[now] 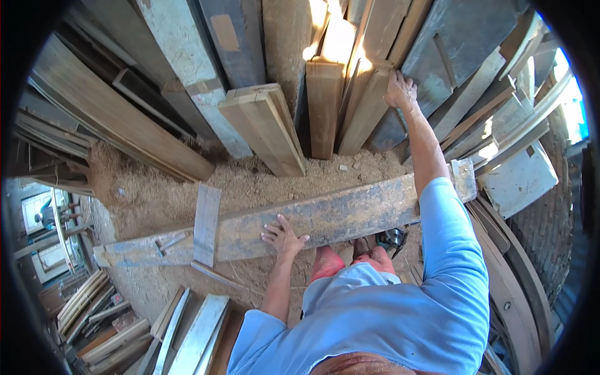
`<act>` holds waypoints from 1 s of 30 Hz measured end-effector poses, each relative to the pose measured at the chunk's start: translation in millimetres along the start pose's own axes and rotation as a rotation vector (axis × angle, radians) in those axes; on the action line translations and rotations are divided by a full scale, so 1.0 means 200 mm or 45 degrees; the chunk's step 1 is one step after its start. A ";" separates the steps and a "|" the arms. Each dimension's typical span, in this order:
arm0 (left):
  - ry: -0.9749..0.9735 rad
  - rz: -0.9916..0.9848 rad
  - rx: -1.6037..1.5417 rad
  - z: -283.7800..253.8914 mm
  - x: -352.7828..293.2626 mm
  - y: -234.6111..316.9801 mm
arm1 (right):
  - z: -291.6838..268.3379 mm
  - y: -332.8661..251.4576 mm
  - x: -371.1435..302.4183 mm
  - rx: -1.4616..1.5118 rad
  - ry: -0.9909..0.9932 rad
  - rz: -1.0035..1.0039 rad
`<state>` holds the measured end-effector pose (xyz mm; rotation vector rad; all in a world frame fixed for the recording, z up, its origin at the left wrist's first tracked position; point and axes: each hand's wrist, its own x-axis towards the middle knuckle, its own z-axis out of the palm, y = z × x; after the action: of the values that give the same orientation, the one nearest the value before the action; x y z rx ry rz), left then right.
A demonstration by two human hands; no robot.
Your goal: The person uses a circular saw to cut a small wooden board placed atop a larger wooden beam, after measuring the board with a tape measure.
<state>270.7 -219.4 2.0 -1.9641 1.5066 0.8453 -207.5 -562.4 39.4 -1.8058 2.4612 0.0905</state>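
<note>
My left hand lies palm down on a long, worn wooden bench plank, its fingers spread. My right arm reaches far forward. At its end my right hand rests by the top end of an upright wooden board, fingers apart; whether the palm bears on that board is hard to see. Left of that board stands a shorter squared timber. Further left, a pair of pale boards leans together. A short grey board lies crosswise over the bench plank, near a small T-shaped tool.
Tall planks and a dark slotted panel lean along the far side. Sawdust and shavings cover the ground. Wood offcuts pile up at lower left. A dark power tool sits beside my legs. Curved boards stand at right.
</note>
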 end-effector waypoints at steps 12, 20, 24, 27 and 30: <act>-0.052 -0.029 0.000 -0.02 0.01 0.04 | -0.05 -0.07 -0.61 0.353 -0.374 -0.564; -0.033 -0.023 -0.016 -0.02 0.01 0.03 | -0.46 -0.42 -0.74 0.247 -0.436 -0.724; -0.069 -0.047 -0.010 -0.02 0.01 0.03 | -0.70 -0.52 -0.62 0.305 -0.371 -0.816; -0.059 -0.031 -0.017 -0.03 0.00 0.02 | -0.75 -0.61 -0.54 0.336 -0.355 -0.855; -0.061 -0.038 -0.012 -0.03 -0.01 0.02 | -0.79 -0.71 -0.50 0.279 -0.466 -0.821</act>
<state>268.0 -223.9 7.2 -1.9546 1.4456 0.8821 -47.4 -526.4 207.2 -2.1444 1.5064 0.0892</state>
